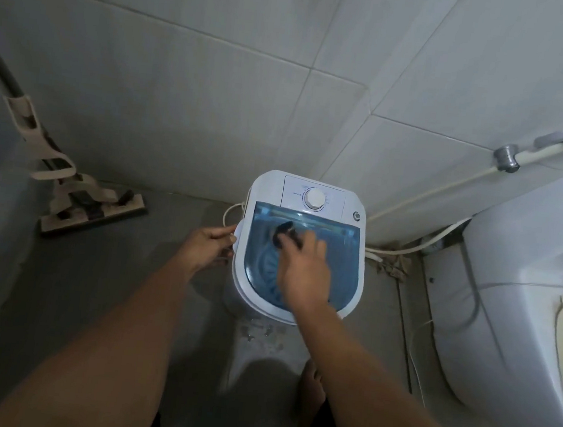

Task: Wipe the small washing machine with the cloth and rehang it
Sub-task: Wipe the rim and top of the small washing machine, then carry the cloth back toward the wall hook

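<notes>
Washing machine: small white washing machine (299, 246) at the centre of the frame, standing on the floor in the corner of the tiled walls; a blue see-through lid (335, 253) covers its tub, a white dial (315, 198) sits on the panel above
Cloth: dark cloth (284, 235) on the blue lid, upper left part, under the right hand
Right hand: right hand (305, 268) lies over the lid, fingers (299, 241) curled round the dark cloth and pressing it to the lid
Left hand: left hand (208, 245) at the machine's left edge, fingers (227, 237) bent and touching the white rim; a firm grip cannot be told
Floor: grey floor (92, 280), wet patches just below the machine
Walls: large pale tiles (182, 81) across the upper frame
Mop: flat mop (77, 192) leaning at the left of the frame, head on the floor
Toilet: white toilet (525, 291) at the right edge
Sprayer: hand sprayer (555, 141) on the wall at upper right, its hose (424, 197) running down towards the machine
</notes>
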Available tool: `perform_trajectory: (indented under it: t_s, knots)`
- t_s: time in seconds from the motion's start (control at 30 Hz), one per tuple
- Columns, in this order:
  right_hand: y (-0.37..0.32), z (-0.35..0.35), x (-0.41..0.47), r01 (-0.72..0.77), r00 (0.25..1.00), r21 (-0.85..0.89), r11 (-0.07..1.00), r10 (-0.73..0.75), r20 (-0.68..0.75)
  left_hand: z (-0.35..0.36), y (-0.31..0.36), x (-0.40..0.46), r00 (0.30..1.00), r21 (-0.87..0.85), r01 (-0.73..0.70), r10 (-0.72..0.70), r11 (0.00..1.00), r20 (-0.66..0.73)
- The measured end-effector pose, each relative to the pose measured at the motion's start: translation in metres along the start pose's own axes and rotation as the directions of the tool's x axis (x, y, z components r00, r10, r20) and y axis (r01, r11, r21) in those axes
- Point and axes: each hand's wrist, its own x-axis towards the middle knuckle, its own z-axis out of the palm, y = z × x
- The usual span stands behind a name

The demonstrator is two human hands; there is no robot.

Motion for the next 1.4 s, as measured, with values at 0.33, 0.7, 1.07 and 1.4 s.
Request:
perform_trajectory:
  t_s: [0.33,0.7,1.07,1.4]
  knots:
    - [0.017,-0.029,0.026,0.041,0.993,0.160,0.986,-0.022,-0.116,-0.001,-0.006,0.007,1.000,-0.021,0.002,-0.003,1.000,-0.011]
    - [-0.036,0.007,0.028,0.156,0.988,0.037,0.987,-0.156,-0.014,-0.002,-0.006,0.010,1.000,-0.071,-0.003,0.004,0.997,0.020]
    - [-0.038,-0.078,-0.033,-0.037,0.978,0.559,0.828,-0.085,0.190,-0.006,0.050,-0.086,1.000,-0.162,0.018,-0.015,0.987,0.018]
    - [-0.098,-0.234,-0.066,-0.072,0.994,0.911,0.405,0.107,0.031,0.014,0.142,-0.269,0.944,-0.105,-0.242,0.259,0.964,0.202]
